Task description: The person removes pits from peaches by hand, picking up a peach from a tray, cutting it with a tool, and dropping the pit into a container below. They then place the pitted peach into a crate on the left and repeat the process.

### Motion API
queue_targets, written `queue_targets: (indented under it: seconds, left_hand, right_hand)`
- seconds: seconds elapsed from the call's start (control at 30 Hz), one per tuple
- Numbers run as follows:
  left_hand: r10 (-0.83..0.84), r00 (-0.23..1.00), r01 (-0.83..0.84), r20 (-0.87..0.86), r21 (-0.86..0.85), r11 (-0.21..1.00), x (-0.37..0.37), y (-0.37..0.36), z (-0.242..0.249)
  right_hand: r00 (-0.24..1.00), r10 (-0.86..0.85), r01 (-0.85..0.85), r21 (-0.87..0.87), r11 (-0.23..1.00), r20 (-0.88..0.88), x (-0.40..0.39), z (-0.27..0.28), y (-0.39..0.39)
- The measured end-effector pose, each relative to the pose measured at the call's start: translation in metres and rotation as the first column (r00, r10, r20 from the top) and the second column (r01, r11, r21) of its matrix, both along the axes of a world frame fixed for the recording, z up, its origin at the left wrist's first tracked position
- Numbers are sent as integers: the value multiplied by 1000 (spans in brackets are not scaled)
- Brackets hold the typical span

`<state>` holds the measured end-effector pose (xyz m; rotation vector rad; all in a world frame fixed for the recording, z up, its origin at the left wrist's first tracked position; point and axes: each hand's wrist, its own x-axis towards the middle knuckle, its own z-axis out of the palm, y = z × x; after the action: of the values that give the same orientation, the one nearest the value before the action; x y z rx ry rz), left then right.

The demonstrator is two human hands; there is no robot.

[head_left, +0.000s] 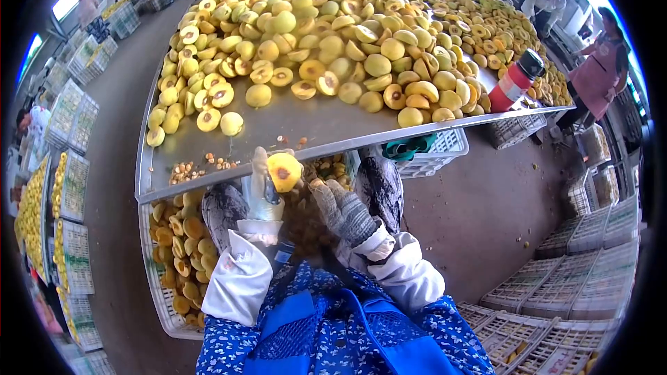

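My left hand (262, 191), gloved and closed, holds a yellow peach half (285, 171) at the near edge of the metal table (271, 117). The cut face with its brown pit hollow is turned up. To its right is my right hand (342, 212) in a grey knitted glove, with stained fingertips. Its fingers stretch toward the peach half without touching it, and I see nothing in them. Between my knees, below both hands, more peach halves (326, 167) lie partly hidden. Small pits (201, 167) are scattered on the table's near left corner.
A large heap of peach halves (375, 62) covers the table's far side. A red bottle with a black cap (514, 83) stands at the right. A crate of peach halves (158, 264) is at my left; stacked crates (577, 264) stand at right. Other people work around the room.
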<state>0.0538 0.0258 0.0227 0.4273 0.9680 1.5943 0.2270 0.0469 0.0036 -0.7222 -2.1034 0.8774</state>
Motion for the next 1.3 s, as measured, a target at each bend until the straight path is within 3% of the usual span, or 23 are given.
queue_targets:
  seconds: [0.13, 0.17, 0.27, 0.43, 0.53, 0.63, 0.73, 0.77, 0.8, 0.87, 0.9, 0.93, 0.97, 1.0, 1.03, 1.1, 1.17, 1.2, 1.27, 1.3]
  left_hand:
    - [149, 985, -146, -83, 44, 988, 8, -1, -21]
    - [198, 973, -195, -115, 36, 980, 13, -3, -22]
    - [183, 982, -181, -45, 60, 982, 19, -7, -16]
    - [278, 947, -281, -161, 8, 960, 29, -16, -16]
    - [337, 917, -351, -212, -29, 936, 36, -16, -18]
    - [247, 931, -286, -269, -116, 951, 32, -15, -17]
    - [14, 913, -83, -408, -152, 985, 25, -13, -8]
    - [-40, 885, -11, -464, -107, 994, 19, -10, -14]
    - [-85, 850, 62, -520, -63, 996, 16, -10, -18]
    - [136, 916, -129, -377, 43, 991, 32, -14, -14]
    - [252, 921, -235, -295, 94, 967, 37, -17, -12]
    - [276, 946, -278, -168, 15, 960, 35, -19, -21]
    - [244, 957, -244, -155, 18, 970, 31, -23, -28]
    - [212, 967, -212, -141, 13, 977, 29, -30, -24]
    - [125, 930, -120, -346, 38, 992, 24, -33, -20]
    - [-3, 747, 91, -665, 97, 991, 17, -30, -18]
    - [-11, 968, 26, -252, 58, 998, 25, -30, -10]
    - [-3, 1000, 4, -21, 38, 999, 29, -28, -5]
    - [-34, 861, -38, 508, 130, 991, 32, -26, -16]
    - [158, 905, -167, 395, -10, 986, 31, -28, -12]
  right_hand:
    - [981, -40, 19, 109, 994, 189, -4, 7, -2]
    - [980, -50, 41, 53, 998, 192, -7, -1, -2]
    - [954, -9, -29, 123, 992, 300, -12, -9, -4]
    - [892, -28, -51, 162, 986, 451, -20, -21, -11]
    - [859, 29, 8, -70, 998, 512, -23, -11, -11]
    - [737, 106, 83, -245, 966, 668, -17, 25, -6]
    - [825, 151, -28, -227, 973, 545, -1, 23, 2]
    - [891, 330, -170, -445, 879, 312, 4, 7, 11]
    - [916, 389, -173, -783, 598, 95, 4, 1, 14]
    - [945, 57, -326, -927, 185, -321, 2, -9, -4]
    - [931, 65, -356, -850, 388, -360, -13, -34, -10]
    - [914, 80, -370, -735, 568, -398, -31, -18, -13]
    - [794, -174, -578, -812, 85, -583, -21, 5, -25]
    - [755, -62, -655, -750, -91, -652, -11, -7, -16]
    - [688, 27, -692, -667, -275, -725, -4, -20, -4]
    - [784, 145, -588, -797, -140, -604, 5, -24, -10]
    - [638, 106, -602, -579, -549, -763, 11, -15, -9]
    - [563, 65, -549, -431, -716, -824, 12, -11, -7]
    - [680, -37, -692, -625, -360, -732, -5, -17, -25]
    - [740, -82, -671, -725, -154, -668, -13, -20, -35]
